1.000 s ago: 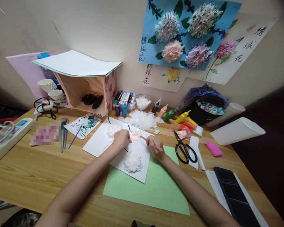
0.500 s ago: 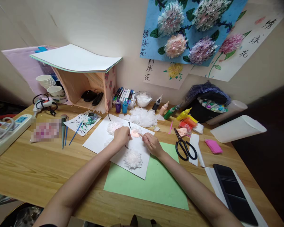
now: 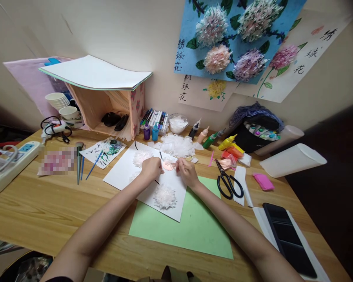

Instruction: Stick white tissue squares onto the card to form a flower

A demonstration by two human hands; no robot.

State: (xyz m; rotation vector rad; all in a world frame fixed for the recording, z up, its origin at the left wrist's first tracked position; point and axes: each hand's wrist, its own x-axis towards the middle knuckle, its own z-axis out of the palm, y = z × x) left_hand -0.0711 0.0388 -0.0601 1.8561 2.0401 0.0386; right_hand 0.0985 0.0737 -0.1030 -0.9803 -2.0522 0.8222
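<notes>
Left hand (image 3: 151, 168) sits curled on the white sheet (image 3: 122, 172), fingers bent in a loose fist pressing down beside the pink glue patch (image 3: 167, 166); cannot tell if anything is pinched inside it. Right hand (image 3: 186, 171) is just right of the same patch, fingers clenched together at the patch edge; whatever thin thing they grip is hidden by the hand (too small to tell). Pink glue patch lies on the upper right part of the white sheet, between the two hands, touching or nearly touching both. Two tissue flowers on the sheet: one fluffy white one (image 3: 164, 196) near the lower edge, another (image 3: 140, 157) above the left hand. White sheet overlaps a green sheet (image 3: 188, 231) lying flat on the wooden desk (image 3: 32, 203). Heap of white tissue squares (image 3: 176, 145) just beyond the hands, a clear bowl (image 3: 178, 123) of more behind it. Black scissors (image 3: 228, 181) lie right of the right hand, blades toward the wall, well clear of it. Row of paint bottles (image 3: 211, 140) and a marker set (image 3: 155, 117) along the back. Left side: paint-smeared paper (image 3: 106, 150) with a blue brush (image 3: 91, 168), a power strip (image 3: 6, 166), stacked paper cups (image 3: 58, 100). Dark tablet (image 3: 288, 237) at near right, pink clay lump (image 3: 263, 181) next to a white tube (image 3: 292, 160). Flower posters (image 3: 238, 35) on the wall.
</notes>
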